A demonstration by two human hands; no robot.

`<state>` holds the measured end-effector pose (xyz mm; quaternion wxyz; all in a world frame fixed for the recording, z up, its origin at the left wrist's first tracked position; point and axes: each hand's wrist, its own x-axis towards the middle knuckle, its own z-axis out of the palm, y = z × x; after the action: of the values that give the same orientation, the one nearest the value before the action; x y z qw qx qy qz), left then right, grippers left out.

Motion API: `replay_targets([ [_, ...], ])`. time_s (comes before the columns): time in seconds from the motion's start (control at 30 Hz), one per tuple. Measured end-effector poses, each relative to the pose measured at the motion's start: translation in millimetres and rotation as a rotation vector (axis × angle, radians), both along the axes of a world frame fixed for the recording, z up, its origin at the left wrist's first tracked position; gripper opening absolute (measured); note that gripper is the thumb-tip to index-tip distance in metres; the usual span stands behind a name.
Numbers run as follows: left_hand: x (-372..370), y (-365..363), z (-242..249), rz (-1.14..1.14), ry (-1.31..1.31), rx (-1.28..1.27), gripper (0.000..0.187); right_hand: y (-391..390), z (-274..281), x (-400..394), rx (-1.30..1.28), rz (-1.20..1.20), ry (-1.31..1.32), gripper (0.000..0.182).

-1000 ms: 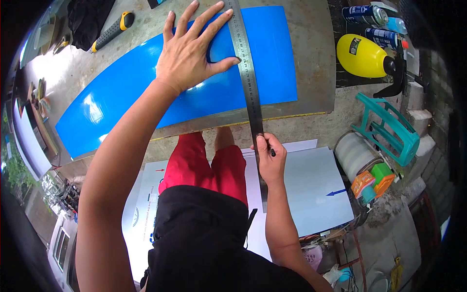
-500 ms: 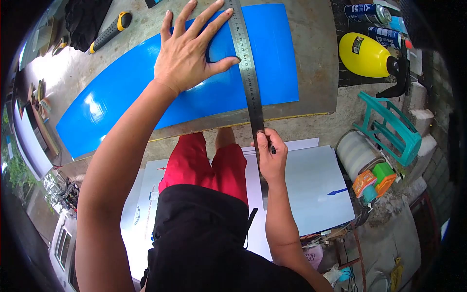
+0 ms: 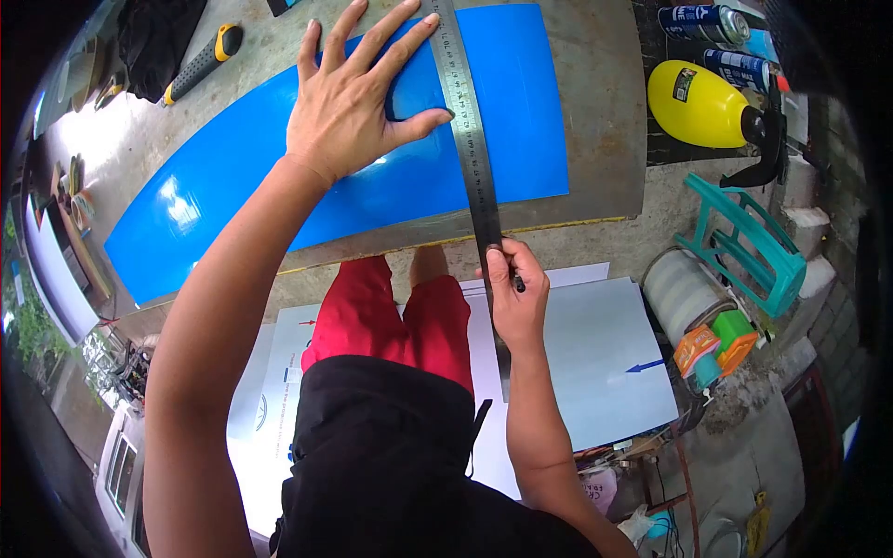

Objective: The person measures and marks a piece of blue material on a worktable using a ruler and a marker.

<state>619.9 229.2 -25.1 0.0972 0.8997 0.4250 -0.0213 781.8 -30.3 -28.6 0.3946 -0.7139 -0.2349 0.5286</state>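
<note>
A glossy blue sheet (image 3: 516, 112) with a curved far edge lies on the worktable. Across it runs a long metal ruler (image 3: 472, 139), reaching past the table's near edge toward my body. My left hand (image 3: 349, 107) is spread flat on the blue sheet, its thumb and index fingertips against the ruler's left side. Below the table edge, my right hand (image 3: 517, 290) is closed around the lower part of the ruler. A dark pen-like stick (image 3: 519, 283) also pokes out between the right fingers; most of it is hidden.
A utility knife (image 3: 205, 63) and a black cloth (image 3: 153, 46) lie at the table's far left. Right of the table are a yellow spray bottle (image 3: 698, 104), blue cans (image 3: 704, 23) and a teal stool (image 3: 749, 244). Pale panels (image 3: 605, 363) lie below.
The blue sheet has shifted slightly left and away from me. My left hand and the ruler's far part have moved left with it; my right hand has barely moved.
</note>
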Motion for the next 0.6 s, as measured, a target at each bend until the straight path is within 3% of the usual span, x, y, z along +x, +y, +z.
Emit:
replay_targets([
  [0.1,-1,-1,-7,-0.001,-0.002,0.002,0.099,-1,-2,0,0.002,0.003,0.003,0.020],
  [0.17,-1,-3,-19,-0.020,-0.135,0.157,0.098,-1,-2,0,0.004,0.005,0.009,0.020],
  [0.6,-3,-4,-21,-0.012,-0.135,0.134,0.096,5,-2,3,0.010,0.046,-0.035,0.016],
])
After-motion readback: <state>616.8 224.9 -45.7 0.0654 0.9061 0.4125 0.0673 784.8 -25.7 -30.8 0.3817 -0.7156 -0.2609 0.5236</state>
